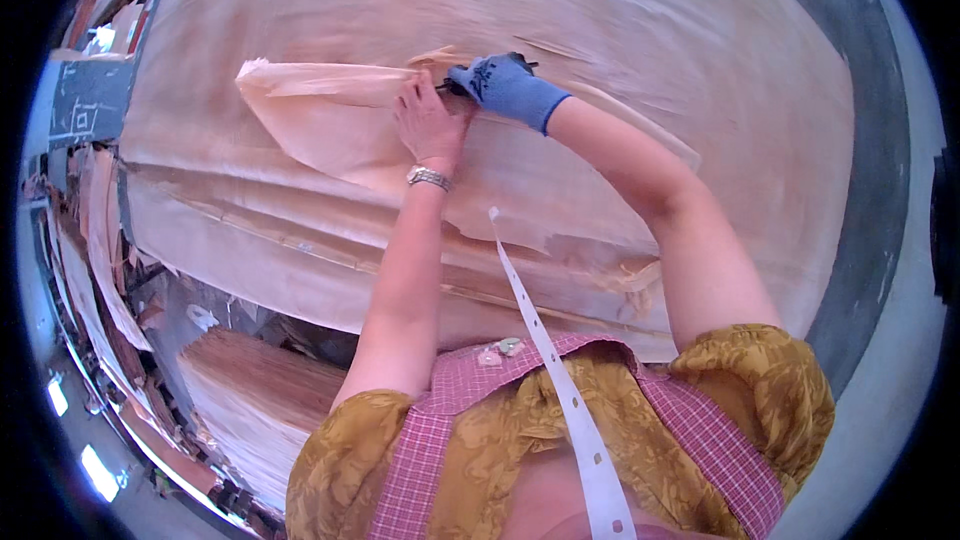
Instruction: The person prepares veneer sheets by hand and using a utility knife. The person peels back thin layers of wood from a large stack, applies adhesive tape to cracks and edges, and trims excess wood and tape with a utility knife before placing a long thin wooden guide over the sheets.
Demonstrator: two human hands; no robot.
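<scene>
My left hand (435, 125), bare and with a metal watch (428, 177) at the wrist, lies on a loose piece of pale wood veneer (335, 130), fingers stretched out. This piece has a raised, folded far edge on its left side. My right hand (505, 85), in a blue glove with dark patches, is closed around a slim black tool (446, 87) just beside my left fingertips. The glove hides most of the tool, so its exact kind is unclear. Beneath both hands spreads a large veneer sheet (640, 20), with torn slivers and wrinkles.
A white perforated tape (570, 400) hangs in front of my chest, its far end over the veneer. At lower left stands a stack of wood sheets (250, 390), with scraps (105, 240) beyond. A dark grey edge (860, 140) borders the right side.
</scene>
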